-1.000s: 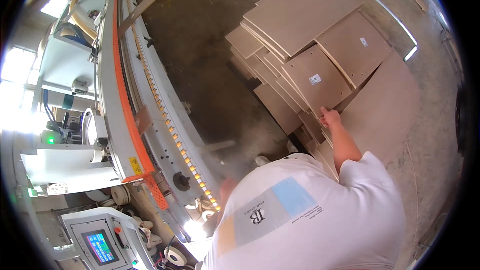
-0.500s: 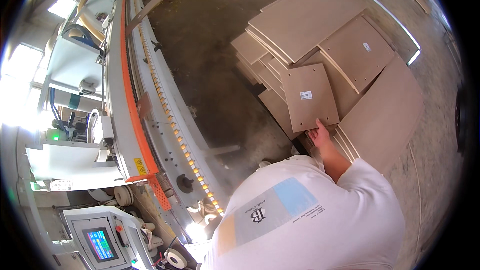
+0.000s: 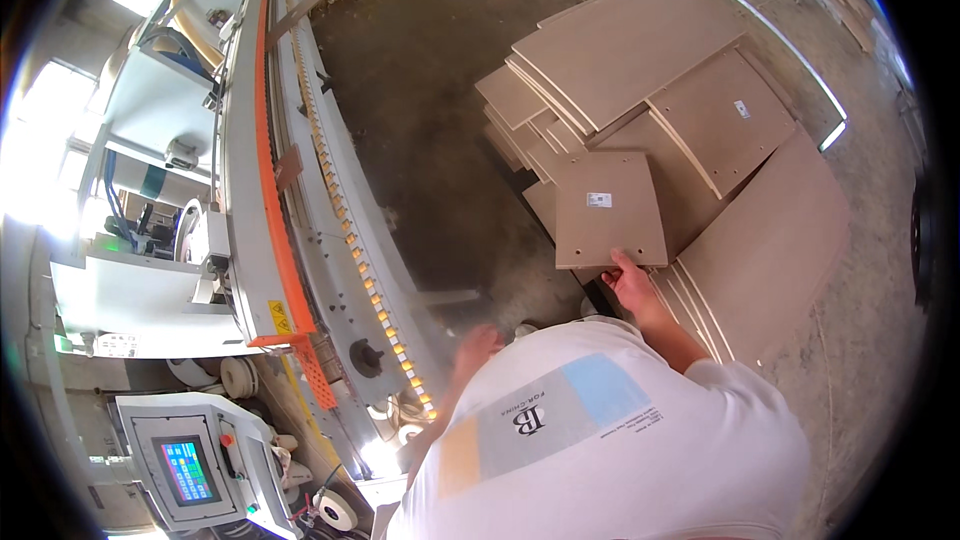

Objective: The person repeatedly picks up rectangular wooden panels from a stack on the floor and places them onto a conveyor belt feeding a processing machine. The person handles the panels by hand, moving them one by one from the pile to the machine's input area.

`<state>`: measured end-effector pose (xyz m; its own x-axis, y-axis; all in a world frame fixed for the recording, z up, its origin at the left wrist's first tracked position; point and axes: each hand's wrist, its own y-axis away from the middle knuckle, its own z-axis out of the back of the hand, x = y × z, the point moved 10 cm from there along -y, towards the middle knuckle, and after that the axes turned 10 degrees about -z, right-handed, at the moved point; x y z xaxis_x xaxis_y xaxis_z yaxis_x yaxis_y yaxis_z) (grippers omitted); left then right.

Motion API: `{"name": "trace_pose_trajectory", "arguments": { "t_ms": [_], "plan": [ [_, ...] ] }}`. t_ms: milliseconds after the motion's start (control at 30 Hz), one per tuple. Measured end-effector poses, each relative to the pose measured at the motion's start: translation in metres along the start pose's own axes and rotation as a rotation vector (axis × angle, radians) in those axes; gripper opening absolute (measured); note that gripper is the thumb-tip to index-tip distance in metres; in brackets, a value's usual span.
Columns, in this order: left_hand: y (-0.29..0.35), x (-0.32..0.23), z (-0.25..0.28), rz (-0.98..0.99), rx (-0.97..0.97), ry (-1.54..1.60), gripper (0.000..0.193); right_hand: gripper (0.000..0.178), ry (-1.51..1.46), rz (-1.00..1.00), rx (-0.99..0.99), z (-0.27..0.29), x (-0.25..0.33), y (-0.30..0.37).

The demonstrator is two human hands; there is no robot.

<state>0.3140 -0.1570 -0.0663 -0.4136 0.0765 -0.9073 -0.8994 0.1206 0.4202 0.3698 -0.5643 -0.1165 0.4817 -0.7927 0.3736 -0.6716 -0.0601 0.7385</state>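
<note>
My right hand [image 3: 627, 282] grips the near edge of a brown board [image 3: 610, 205] that has a white label and small drilled holes. Its thumb lies on top of the board, while the fingers underneath are hidden. Below and beyond this board spreads a stack of brown boards [image 3: 625, 45]. One of them, a labelled board [image 3: 728, 120], lies to the right with holes near its edges. My left hand [image 3: 478, 345] is blurred by motion beside my white shirt, near the machine's rail. I see nothing in it, and its fingers cannot be made out.
Along the left runs a long machine with an orange beam [image 3: 270, 175] and a rail of yellow-and-white rollers [image 3: 350, 240]. A control panel with a lit screen [image 3: 187, 470] stands at lower left. Beyond the stack is a pale metal bar [image 3: 790, 45] on the concrete floor.
The held board has shifted slightly left and turned, drawn nearer by my right hand. My left hand has come into view beside my shirt. The whole view has moved a little.
</note>
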Motion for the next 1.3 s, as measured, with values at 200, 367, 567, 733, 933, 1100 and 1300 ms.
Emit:
{"name": "trace_pose_trajectory", "arguments": {
  "t_ms": [200, 367, 567, 733, 933, 1100, 1300],
  "plan": [
    [-0.031, -0.151, -0.075, -0.051, 0.011, 0.034, 0.042, 0.037, 0.185, 0.017, 0.246, -0.058, -0.017, 0.044],
    [-0.057, -0.158, -0.076, -0.039, -0.009, 0.295, 0.035, 0.049, 0.510, 0.029, 0.549, -0.106, -0.039, 0.052],
    [-0.018, -0.198, -0.030, -0.433, -0.361, 0.516, 0.022, 0.035, 1.942, 0.102, 0.583, -0.143, -0.066, 0.050],
    [0.028, -0.158, 0.033, -0.445, -0.545, -0.166, 0.013, 0.046, 1.721, 0.529, 0.342, -0.227, 0.001, 0.097],
    [0.082, -0.143, 0.042, -0.344, -0.613, -0.315, 0.028, 0.062, 1.453, 1.322, 0.616, -0.406, 0.007, 0.219],
    [0.111, -0.104, 0.040, -0.208, -0.603, -0.333, 0.028, 0.062, 1.567, 1.355, 0.851, -0.432, -0.057, 0.215],
    [0.160, -0.071, 0.047, -0.238, -0.780, 0.145, 0.026, 0.052, 2.034, 1.197, 0.240, -0.355, -0.008, 0.038]
  ]
}}
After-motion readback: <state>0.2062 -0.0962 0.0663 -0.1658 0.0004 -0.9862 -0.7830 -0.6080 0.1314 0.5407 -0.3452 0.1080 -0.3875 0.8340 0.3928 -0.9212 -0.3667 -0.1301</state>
